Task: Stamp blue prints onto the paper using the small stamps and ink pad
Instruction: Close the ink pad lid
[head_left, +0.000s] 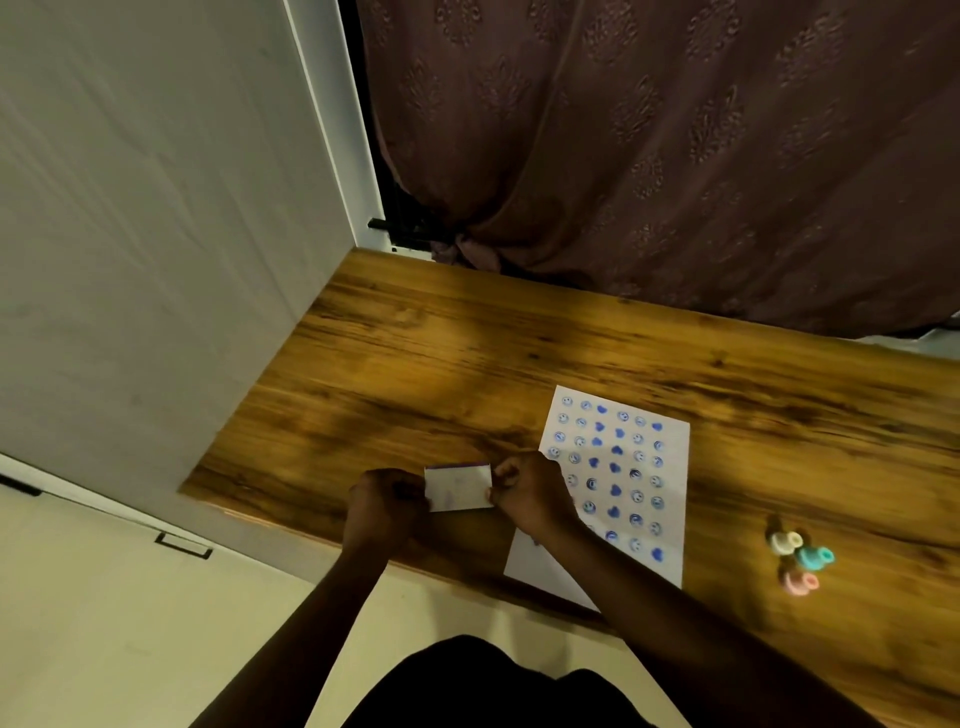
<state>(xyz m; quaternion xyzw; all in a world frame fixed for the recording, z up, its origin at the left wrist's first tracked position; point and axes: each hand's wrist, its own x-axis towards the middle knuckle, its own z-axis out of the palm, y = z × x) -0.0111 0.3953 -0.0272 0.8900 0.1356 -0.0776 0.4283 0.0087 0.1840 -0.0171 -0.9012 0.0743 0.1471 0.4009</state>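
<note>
Near the counter's (415, 332) front edge, the paper (670, 499) looks nearly filled with blue prints, three stamps (800, 556) lie aside, and both hands' fingers (506, 475) grip the ink pad (460, 488).

Wooden table (415, 332) — stamped paper (670, 519), three small stamps (800, 558) on it.

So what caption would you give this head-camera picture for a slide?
Both hands, left hand and right hand, hold the small white ink pad beside the blue-stamped paper; three small stamps lie aside.

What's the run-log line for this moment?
left hand + right hand: gripping ink pad | paper: covered in blue prints | stamps: lying right of paper, untouched
</note>
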